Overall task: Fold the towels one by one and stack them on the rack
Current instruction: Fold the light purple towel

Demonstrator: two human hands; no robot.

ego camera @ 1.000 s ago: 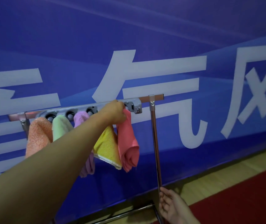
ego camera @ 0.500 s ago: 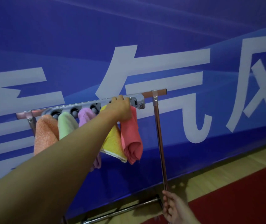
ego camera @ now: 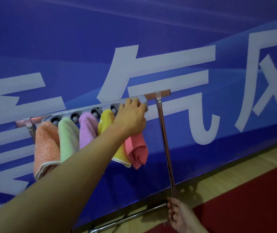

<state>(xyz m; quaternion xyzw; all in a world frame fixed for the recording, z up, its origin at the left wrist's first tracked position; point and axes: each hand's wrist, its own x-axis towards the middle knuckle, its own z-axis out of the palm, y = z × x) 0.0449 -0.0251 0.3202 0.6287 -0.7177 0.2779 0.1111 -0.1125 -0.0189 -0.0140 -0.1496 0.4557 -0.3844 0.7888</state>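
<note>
Fingers of my left hand [ego camera: 131,117] curl over the folded pink terry towel [ego camera: 136,149] at frame centre, on the grey clip rack [ego camera: 87,111]; my right hand [ego camera: 181,216], lower right, grips the chrome upright pole [ego camera: 165,145].

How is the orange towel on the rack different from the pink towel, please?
The orange towel hangs at the left end of the rack; the pink towel hangs at the right end. The orange towel hangs free with a pale edge, while the pink towel is plain, bunched, and held at its top by the left hand. Both hang from the grey holder.
</note>
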